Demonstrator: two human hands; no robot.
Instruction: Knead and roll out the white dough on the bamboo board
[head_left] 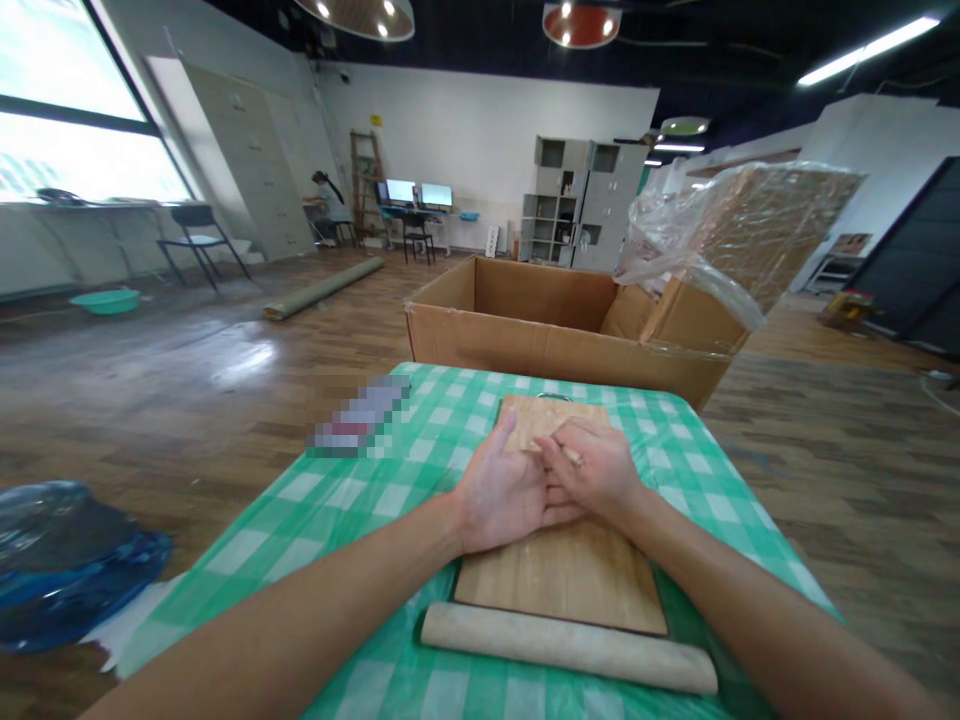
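Note:
My left hand (504, 492) is turned palm up above a wooden cutting board (559, 575), its thumb raised and its fingers stretched toward the right. Over those fingers my right hand (592, 462) is curled, with the fingertips pressed together. A small pale bit shows at its fingers, too small to name. The board lies on a green and white checked tablecloth (390, 500), its metal handle (555, 397) at the far end. Along the board's near edge rests a pale wooden rolling pin (566, 648), touched by neither hand.
Beyond the table stands a large open cardboard box (525, 335) with plastic wrap (750, 220) on its right. A blurred-out flat item (360, 417) lies at the table's left edge. A blue plastic bag (82, 570) is at lower left. Farther back, a person (330, 200) sits.

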